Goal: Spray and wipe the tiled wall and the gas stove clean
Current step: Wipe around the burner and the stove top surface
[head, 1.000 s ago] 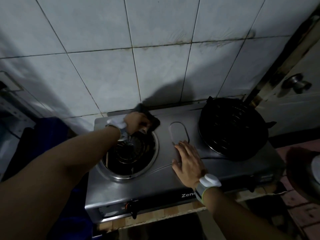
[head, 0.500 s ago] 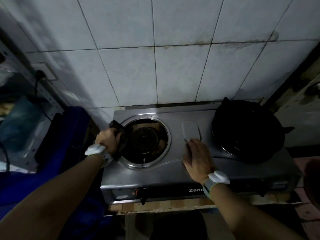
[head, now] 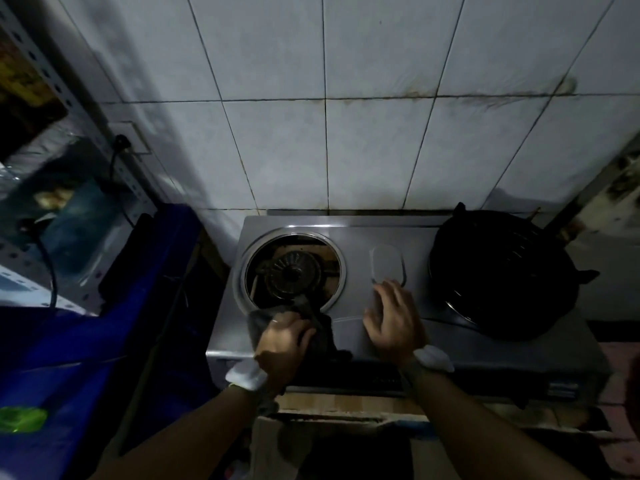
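Currently: left hand (head: 282,341) has its fingers curled round a dark cloth (head: 323,336), pressing it onto the gas stove (head: 360,233) top at the front rim of the left burner well (head: 294,271). Part of the cloth overlaps the chrome ring, the rest bunches toward the stove's front edge. Right hand (head: 394,320) is flat on the steel between the two burners with fingers straight and slightly spread, holding nothing. Its fingertips reach the near edge of the oval embossed panel (head: 387,263). Both wrists carry white bands. The left burner well has no pan support, so the burner head is exposed, with brown residue around it. A black wok (head: 502,275) sits on the right burner. The stove stands against the tiled wall (head: 374,150) on a wooden bench (head: 346,401). The wall's white tiles have dark grout and a brown grime streak (head: 485,98) along the horizontal joint at upper right. At left, a blue fabric item (head: 104,341) lies beside the stove, and a wall socket (head: 126,142) with a black plug sits above it. Lighting is dim and fine detail in the cloth is unreadable.
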Demonstrator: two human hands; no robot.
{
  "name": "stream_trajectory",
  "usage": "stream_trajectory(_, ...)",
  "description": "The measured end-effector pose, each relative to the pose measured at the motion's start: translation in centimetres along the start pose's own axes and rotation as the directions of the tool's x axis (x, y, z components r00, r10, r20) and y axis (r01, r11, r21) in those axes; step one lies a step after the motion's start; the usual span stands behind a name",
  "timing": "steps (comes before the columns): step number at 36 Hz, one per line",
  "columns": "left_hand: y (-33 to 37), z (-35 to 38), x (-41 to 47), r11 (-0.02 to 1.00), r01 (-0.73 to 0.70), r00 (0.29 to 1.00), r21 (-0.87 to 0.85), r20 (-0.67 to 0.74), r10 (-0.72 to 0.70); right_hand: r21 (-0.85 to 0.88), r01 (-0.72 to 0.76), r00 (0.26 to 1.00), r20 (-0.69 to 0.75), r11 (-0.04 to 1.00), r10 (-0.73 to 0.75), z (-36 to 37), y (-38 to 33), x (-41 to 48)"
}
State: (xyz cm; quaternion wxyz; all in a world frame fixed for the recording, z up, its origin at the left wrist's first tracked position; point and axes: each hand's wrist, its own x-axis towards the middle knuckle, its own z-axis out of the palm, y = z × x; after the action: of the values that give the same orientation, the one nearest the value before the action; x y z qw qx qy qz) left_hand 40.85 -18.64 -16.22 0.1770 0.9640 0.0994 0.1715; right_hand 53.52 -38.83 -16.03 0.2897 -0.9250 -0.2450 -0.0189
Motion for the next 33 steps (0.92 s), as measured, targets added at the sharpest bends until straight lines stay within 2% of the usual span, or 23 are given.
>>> stream_trajectory(2,1.4,1.3,0.7,0.996,-0.084,0.996,0.0,-0.02,0.084,0.059,-0.044,0.998,-0.037,0.997,0.046,0.3,-0.5,-0.1)
stream_trajectory(6,4.2,3.6,3.6,0.982,-0.187,0.979,-0.006,0.086,0.187,0.12,-0.014,0.998,-0.055,0.993,0.021,0.0,-0.3,-0.2)
stream_trajectory(9,5.5,5.5,7.5,0.986,-0.168,0.966,0.02,0.205,0.16,0.14,-0.018,1.0,-0.016,0.99,0.021,0.0,0.7,-0.1)
stream_trajectory(11,5.8,6.4,10.4,0.995,-0.089,0.961,0.05,0.267,0.073,0.178,-0.046,0.999,-0.02,0.983,0.05,0.4,0.8,0.0)
stream_trajectory(15,6.9,6.7,13.8,0.995,-0.004,0.956,0.104,0.294,-0.027,0.244,-0.087,0.992,-0.065,0.966,0.106,0.3,0.5,0.1)
stream_trajectory(20,6.1,6.2,9.8,0.991,-0.059,0.963,0.123,0.269,0.024,0.215,-0.061,0.994,-0.074,0.975,0.078,0.3,0.7,0.0)
stream_trajectory(23,5.2,4.9,6.2,0.99,-0.12,0.976,0.07,0.189,0.105,0.17,-0.029,0.996,-0.073,0.985,0.042,-0.1,0.5,0.0)
stream_trajectory(26,4.1,3.2,3.4,0.993,-0.119,0.987,0.016,0.109,0.117,0.104,-0.014,0.996,-0.091,0.994,0.023,0.0,0.0,-0.2)
stream_trajectory(30,0.5,0.2,0.4,0.991,-0.133,0.989,-0.029,0.064,0.135,-0.014,0.034,0.999,0.017,0.999,-0.034,-0.1,0.2,-0.1)
stream_trajectory(33,-2.8,-1.9,-0.9,0.988,-0.141,0.988,-0.062,0.053,0.144,-0.034,0.062,0.996,0.061,0.998,-0.06,-0.4,0.2,0.0)
